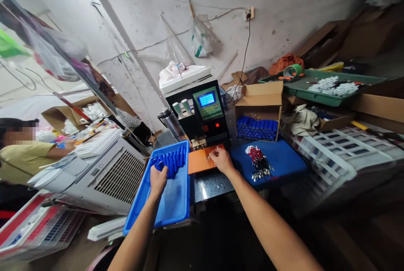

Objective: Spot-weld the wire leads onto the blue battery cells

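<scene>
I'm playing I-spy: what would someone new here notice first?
Probably the blue tray at the left hand, with blue cylinders inside. Then the lit screen, straight ahead above the orange plate and right hand. Red and black wires lie to the right.

A plastic bag (pixel 201 37) is hung against the stained wall (pixel 142 1), and to its right a black plug is seated in a socket (pixel 251 12). A steel flask (pixel 172 123) is stood near the wall. At the left, a person in a yellow shirt (pixel 27 159) is partly hidden by a pale air cooler (pixel 91 178). At the right, a roll of green tape (pixel 293 70) and small white pieces (pixel 334 86) are held in a green tray (pixel 292 94), with a white slatted crate (pixel 331 159) placed lower down.
</scene>
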The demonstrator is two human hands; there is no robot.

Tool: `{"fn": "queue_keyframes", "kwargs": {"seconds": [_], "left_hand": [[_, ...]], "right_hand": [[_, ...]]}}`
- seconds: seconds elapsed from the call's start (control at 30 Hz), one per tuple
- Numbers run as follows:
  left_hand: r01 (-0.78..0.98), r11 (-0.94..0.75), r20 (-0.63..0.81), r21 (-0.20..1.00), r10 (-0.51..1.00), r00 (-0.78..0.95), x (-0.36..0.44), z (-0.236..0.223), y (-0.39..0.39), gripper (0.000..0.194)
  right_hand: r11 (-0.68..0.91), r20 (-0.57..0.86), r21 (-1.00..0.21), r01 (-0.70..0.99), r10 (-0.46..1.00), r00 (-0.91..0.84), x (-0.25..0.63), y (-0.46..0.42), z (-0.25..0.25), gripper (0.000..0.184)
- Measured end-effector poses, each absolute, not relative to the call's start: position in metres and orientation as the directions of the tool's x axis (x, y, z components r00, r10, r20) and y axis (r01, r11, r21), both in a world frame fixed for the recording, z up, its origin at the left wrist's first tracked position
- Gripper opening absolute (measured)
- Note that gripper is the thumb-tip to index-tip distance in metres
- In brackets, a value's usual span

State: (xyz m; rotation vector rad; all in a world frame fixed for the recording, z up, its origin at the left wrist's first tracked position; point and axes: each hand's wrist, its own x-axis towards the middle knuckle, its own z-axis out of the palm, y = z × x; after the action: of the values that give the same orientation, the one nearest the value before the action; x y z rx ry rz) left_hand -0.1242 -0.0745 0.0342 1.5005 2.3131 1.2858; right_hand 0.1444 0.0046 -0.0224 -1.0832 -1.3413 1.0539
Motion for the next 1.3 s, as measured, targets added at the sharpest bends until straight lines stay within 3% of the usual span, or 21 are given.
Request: {"fn": "queue_keyframes", "kwargs": {"seconds": [0.13, 0.27, 0.53, 0.87, 1.3], "left_hand": [[0.549, 0.030, 0.308, 0.835, 0.802, -0.512, -0.076, 0.041, -0.046, 0.035], [0.407, -0.039, 0.275, 0.913, 0.796, -0.539, -0.038, 0.039, -0.014, 0.033], [0.450, -0.162, 0.361, 0.878, 0.842, -0.401, -0.020, 0.024, 0.024, 0.026], [0.450, -0.148, 0.360, 0.880, 0.828, -0.430, -0.017, 0.017, 0.025, 0.023], [0.388, -0.171, 0.326, 0.906, 0.866, -0.379, -0.023, 0.015, 0.017, 0.062]], "right_hand": [[0.223, 0.223, -0.972, 0.069, 0.975, -0.007, 0.145, 0.006, -0.020, 0.014], [0.228, 0.229, -0.969, 0.098, 0.973, -0.001, 0.146, 0.005, -0.017, 0.013], [0.247, 0.251, -0.958, 0.148, 0.968, 0.004, 0.144, 0.006, -0.015, 0.013], [0.248, 0.253, -0.941, 0.229, 0.967, -0.006, 0.145, 0.006, -0.014, 0.014], [0.246, 0.251, -0.943, 0.223, 0.968, -0.008, 0.145, 0.006, -0.017, 0.014]]}}
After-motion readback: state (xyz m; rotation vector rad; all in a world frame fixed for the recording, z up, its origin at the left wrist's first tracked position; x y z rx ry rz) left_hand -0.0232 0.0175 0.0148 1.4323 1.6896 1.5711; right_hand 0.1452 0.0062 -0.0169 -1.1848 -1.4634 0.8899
